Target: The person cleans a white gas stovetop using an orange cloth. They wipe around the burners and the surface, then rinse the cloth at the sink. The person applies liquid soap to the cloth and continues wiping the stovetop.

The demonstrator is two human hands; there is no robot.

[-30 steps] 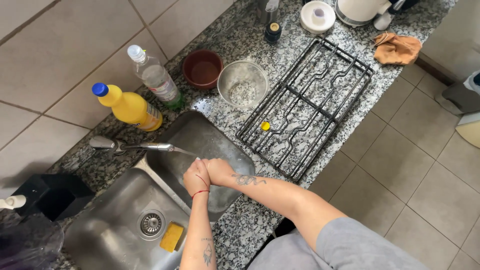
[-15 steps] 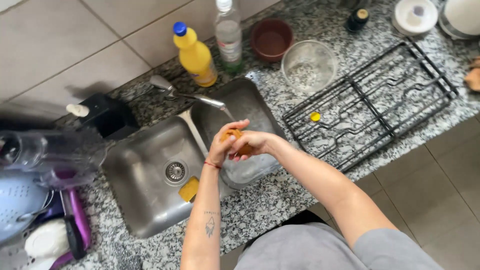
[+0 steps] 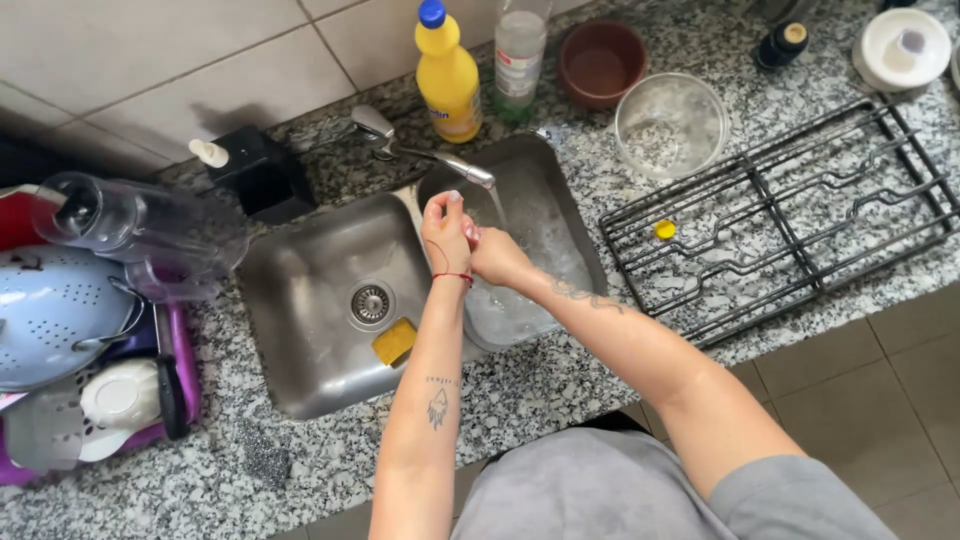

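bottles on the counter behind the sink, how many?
2, maybe more out of frame. Yellow bottle with a blue cap stands behind the faucet; clear bottle stands just right of it, top cropped.

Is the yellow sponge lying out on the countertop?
No, the sponge lies inside the sink, near the drain.
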